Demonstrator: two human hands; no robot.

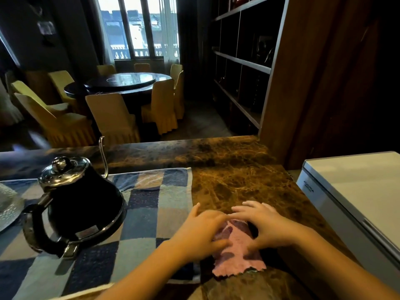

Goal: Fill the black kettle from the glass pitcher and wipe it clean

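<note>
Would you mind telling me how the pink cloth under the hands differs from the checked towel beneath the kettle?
The pink cloth is plain and small; the checked towel is blue-patterned and far larger. The cloth lies on bare marble counter under the left hand and right hand; the towel carries the black kettle. Both lie flat.

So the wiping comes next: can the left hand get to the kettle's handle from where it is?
Probably yes. The left hand rests on the pink cloth, and only bare checked towel lies between it and the kettle, whose handle faces the person.
</note>
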